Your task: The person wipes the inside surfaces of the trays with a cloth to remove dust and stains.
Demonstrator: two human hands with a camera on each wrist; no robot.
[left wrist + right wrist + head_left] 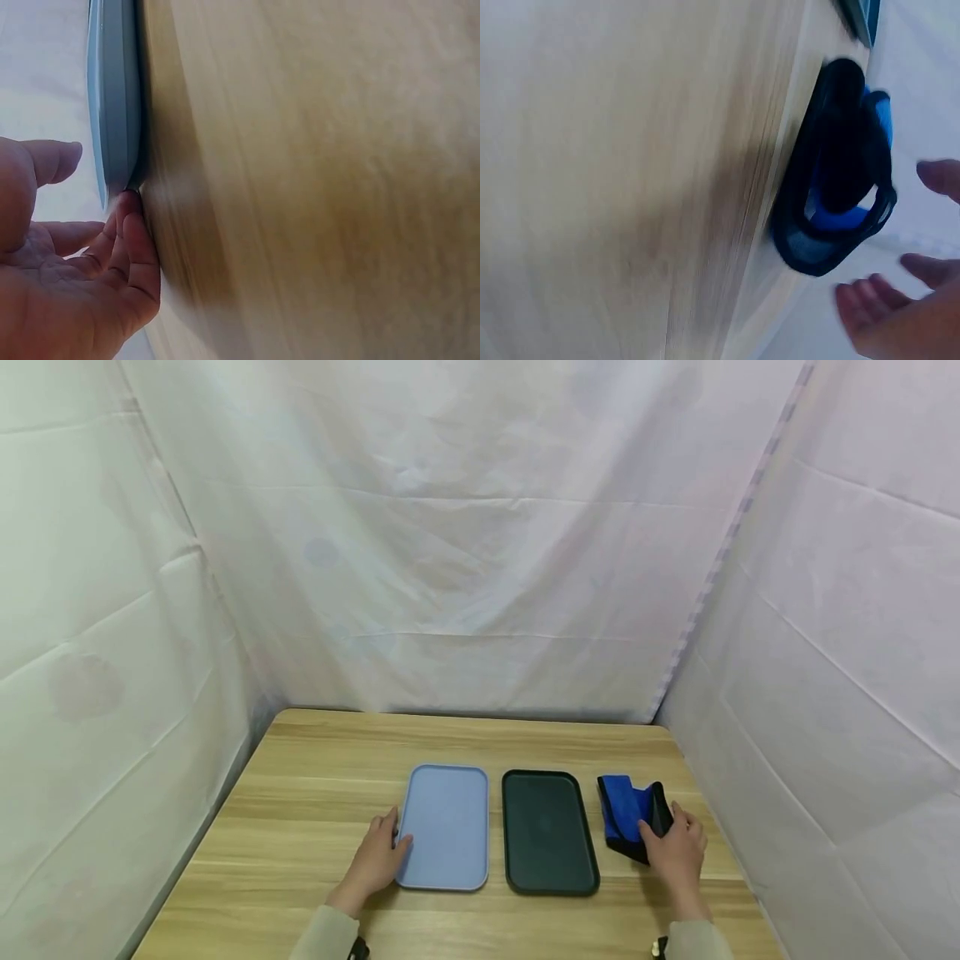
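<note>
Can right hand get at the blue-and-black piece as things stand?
Likely yes: the right hand is close to the blue-and-black piece, thumb and fingers apart, nothing visible between; the dark green tray lies off its other side.

The person's left hand [75,277] held its thumb clear of the light blue tray [118,97], which lay on the wood-grain table [322,187]; the fingertips [129,202] seemed to touch the tray's end

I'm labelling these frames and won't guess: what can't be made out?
Right wrist view: inside of the blue-and-black item, mostly in darkness.
Left wrist view: rest of the blue tray, cut by the top edge.
Head view: black object at left cuff, cut by bottom edge.
</note>
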